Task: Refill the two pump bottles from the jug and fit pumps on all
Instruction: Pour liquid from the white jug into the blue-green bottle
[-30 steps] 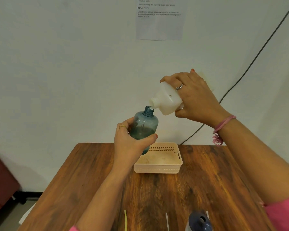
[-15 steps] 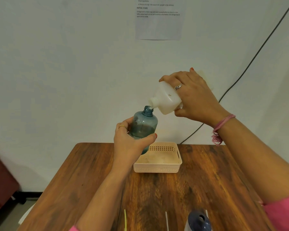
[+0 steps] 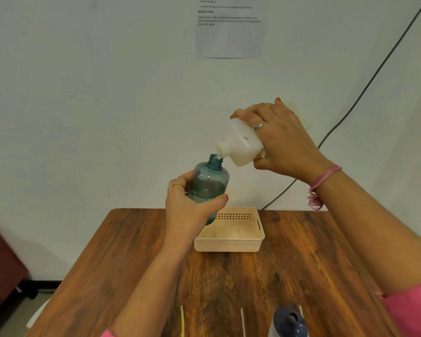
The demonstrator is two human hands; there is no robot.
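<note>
The left hand [image 3: 192, 210] is wrapped around the lower body of a translucent blue pump bottle [image 3: 209, 183], thumb across the front, holding it upright in the air above the tabletop [image 3: 301, 276]. The bottle's threaded neck is open, with no pump on it, and a dark liquid fills part of its body. The right hand [image 3: 277, 142] grips the white jug [image 3: 241, 147] from above, fingers spread over its body, and tips it steeply so that its spout points down and left, right at the rim of the blue bottle's mouth; a small white bit of liquid shows where the two meet.

Below and behind the held bottle, a shallow beige perforated basket [image 3: 229, 245] sits on the wooden tabletop near the far edge. At the near edge stands a dark blue bottle [image 3: 289, 322], seen from above and cut off by the frame. A thin yellow tube [image 3: 182, 321] and a thin clear tube [image 3: 242, 321] lie on the wood to its left. On the wall hang a printed sheet [image 3: 229, 32] and a black cable [image 3: 374, 74].
</note>
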